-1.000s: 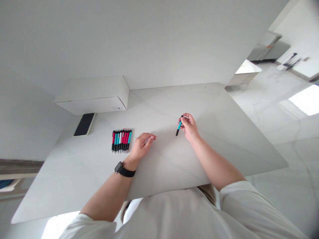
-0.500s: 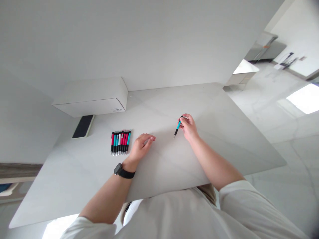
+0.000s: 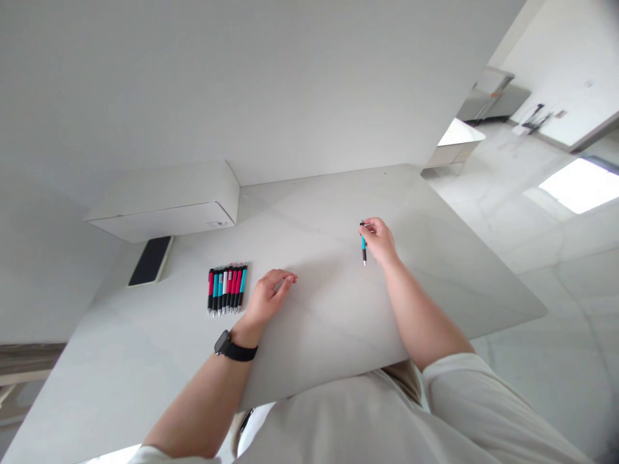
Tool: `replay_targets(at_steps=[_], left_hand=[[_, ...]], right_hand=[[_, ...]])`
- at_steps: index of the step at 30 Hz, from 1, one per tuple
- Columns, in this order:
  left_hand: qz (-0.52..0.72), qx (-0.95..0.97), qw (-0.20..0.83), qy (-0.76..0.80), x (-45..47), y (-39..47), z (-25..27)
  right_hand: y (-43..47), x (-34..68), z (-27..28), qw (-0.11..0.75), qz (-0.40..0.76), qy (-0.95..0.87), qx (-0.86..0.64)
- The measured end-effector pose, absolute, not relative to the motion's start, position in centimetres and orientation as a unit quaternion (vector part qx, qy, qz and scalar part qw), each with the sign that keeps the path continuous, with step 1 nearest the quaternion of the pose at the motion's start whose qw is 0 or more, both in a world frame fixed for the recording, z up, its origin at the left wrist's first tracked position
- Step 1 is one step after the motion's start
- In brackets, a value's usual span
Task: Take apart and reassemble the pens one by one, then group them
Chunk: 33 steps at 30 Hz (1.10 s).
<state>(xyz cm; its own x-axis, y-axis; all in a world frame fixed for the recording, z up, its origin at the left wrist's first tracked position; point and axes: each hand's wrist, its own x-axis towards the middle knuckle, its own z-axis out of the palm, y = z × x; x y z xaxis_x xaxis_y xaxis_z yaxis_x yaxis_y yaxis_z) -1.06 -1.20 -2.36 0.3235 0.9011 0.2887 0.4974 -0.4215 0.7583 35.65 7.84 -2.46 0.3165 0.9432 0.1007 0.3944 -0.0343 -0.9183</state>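
A turquoise and black pen [image 3: 363, 246] is held by its upper end in my right hand [image 3: 380, 240], pinched between thumb and fingers, with its silver tip pointing toward me over the right half of the table. My left hand [image 3: 269, 294] rests on the tabletop, fingers loosely curved and thumb a little apart, with nothing visible in it. Just left of that hand lies a row of several pens [image 3: 227, 290] side by side, with red, turquoise and white barrels and black grips, tips toward me. A black watch [image 3: 223, 343] is on my left wrist.
A long white box [image 3: 169, 216] stands at the back left of the pale table [image 3: 319, 348], against the wall. Before it lies a phone [image 3: 151, 261] with a dark screen. The table's right edge slants toward me, with tiled floor [image 3: 570, 290] beyond.
My right hand has moved slightly right with the pen, which has turned from a slant to nearly straight toward me. My left hand stays beside the row; the view has shifted a little.
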Motion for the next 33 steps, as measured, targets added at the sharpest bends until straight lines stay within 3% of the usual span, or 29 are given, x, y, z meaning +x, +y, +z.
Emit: replay_targets(at_steps=[3,9,22,33], left_hand=[[0.355,0.766,0.283,0.455,-1.0,-1.1,-2.4],[0.353,0.767,0.283,0.455,-0.9,-1.1,-2.4],[0.345,0.77,0.288,0.452,-0.9,-1.3,-1.9],[0.348,0.771,0.286,0.451,-0.9,-1.2,-2.2]], right_hand=[[7.8,36.8,-2.8,0.361,0.181,-0.591,-0.698],[8.0,36.4,-3.5,0.287,0.079,-0.643,-0.706],[6.5,38.6,-2.2,0.117,0.135,-0.631,-0.755],[6.3,37.4,-2.0,0.117,0.164,-0.621,-0.758]])
